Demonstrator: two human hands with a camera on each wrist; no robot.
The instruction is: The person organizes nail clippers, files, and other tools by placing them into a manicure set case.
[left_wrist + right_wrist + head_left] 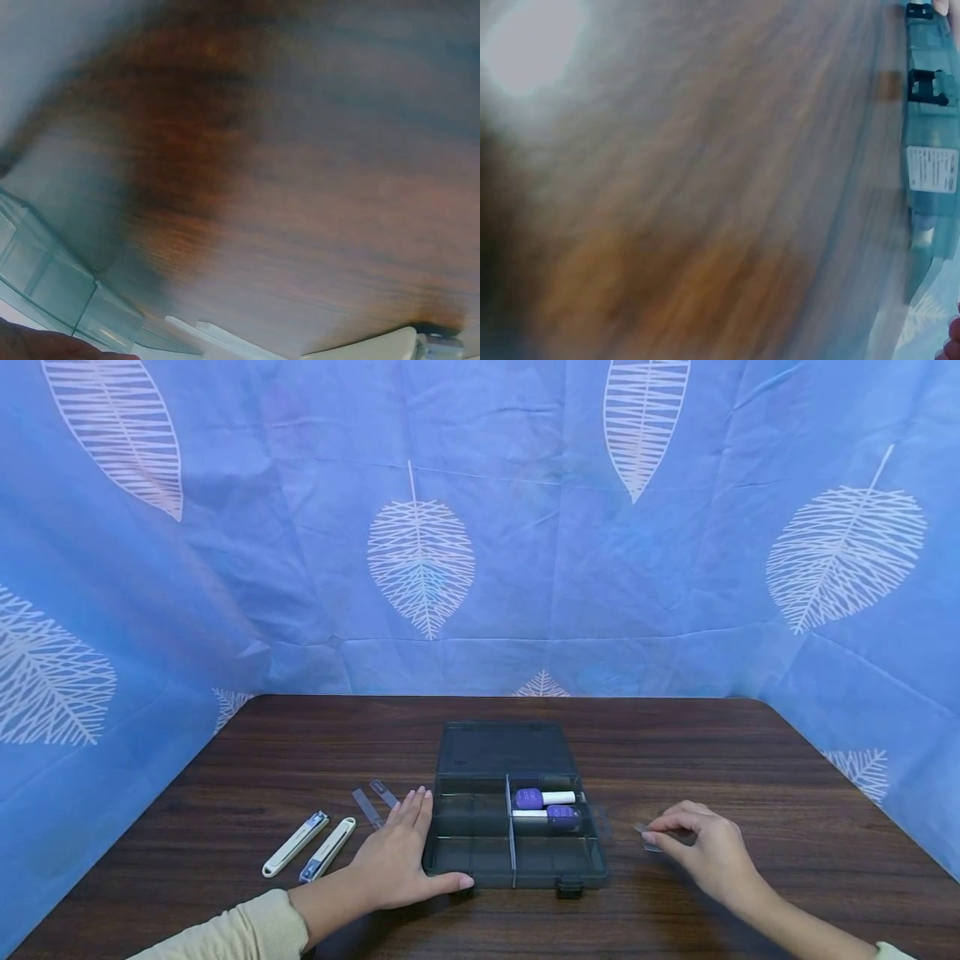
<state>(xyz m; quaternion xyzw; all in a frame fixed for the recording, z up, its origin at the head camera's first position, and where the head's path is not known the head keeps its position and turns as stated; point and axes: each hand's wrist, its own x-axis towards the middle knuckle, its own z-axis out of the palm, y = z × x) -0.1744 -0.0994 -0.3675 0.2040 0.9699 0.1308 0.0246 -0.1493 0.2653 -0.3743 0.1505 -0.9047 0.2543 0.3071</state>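
Note:
A dark translucent compartment box lies with its lid folded back on the table. My left hand rests along its left side, fingers extended and thumb by the front edge. Two purple nail polish bottles with white caps lie in a right-hand compartment. To the right of the box, my right hand pinches a small transparent plastic piece between thumb and fingertips, low over the table. The right wrist view catches the box's front with a latch and a label.
Left of the left hand lie two cream-handled nail clippers. Two thin strips, partly behind the left fingers, lie beside the box. A blue leaf-print cloth hangs around the back and sides of the dark wood table.

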